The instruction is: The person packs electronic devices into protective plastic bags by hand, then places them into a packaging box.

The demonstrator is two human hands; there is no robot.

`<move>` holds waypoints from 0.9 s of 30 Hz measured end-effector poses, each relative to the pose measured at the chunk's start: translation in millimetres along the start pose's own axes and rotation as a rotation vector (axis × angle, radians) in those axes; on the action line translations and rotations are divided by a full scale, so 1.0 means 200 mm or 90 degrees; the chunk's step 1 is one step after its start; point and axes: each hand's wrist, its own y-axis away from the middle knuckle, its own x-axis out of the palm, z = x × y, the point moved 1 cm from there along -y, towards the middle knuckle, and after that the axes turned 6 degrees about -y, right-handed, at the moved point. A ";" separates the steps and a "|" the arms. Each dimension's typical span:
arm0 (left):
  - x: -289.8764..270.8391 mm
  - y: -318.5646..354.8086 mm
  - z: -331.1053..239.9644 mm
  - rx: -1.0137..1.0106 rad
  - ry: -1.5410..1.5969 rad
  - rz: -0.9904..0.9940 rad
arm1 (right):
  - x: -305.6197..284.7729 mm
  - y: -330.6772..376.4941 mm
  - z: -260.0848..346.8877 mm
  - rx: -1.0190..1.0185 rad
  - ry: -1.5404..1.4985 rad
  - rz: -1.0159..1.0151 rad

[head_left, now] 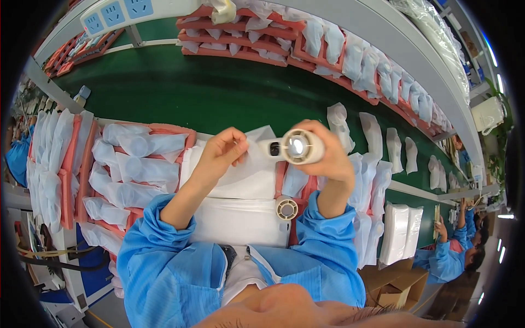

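Much is covered or cut short here. The right hand [334, 156] is curled round a cream handheld device [298, 146], which is out over the middle of the work area with its round, shiny end facing up; the fingers behind it are hidden, and its far side cannot be seen. The left hand [225, 153] is half closed, thumb and fingertips drawn together at the edge of a thin translucent bag [256, 163]; whether they grip it, I cannot tell. The bag reaches toward the device, and where it ends behind it is unclear. Just nearer, white sheets [235, 220] lie in stacks, partly covered by the forearm, with a round spoked part [286, 208] at their right edge.

The desk [219, 93] is dark green, curved by the lens. Pink trays [188, 139] of bagged pieces, their contents blurred by the wrapping, stand left and along the far side. A power strip [117, 16] is cut off at the far edge. On the right, beyond a cardboard box [396, 284], a co-worker [445, 265] in blue is partly visible.
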 end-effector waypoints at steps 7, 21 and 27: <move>0.05 0.00 -0.11 0.118 0.157 -0.130 | 0.31 -0.12 -0.06 -0.063 0.160 -0.066; 0.01 0.01 -0.06 0.080 -0.223 -0.102 | 0.34 -0.11 -0.03 -0.133 0.255 -0.216; -0.05 -0.04 -0.05 0.076 -0.063 -0.167 | 0.37 -0.13 -0.04 -0.217 0.309 -0.233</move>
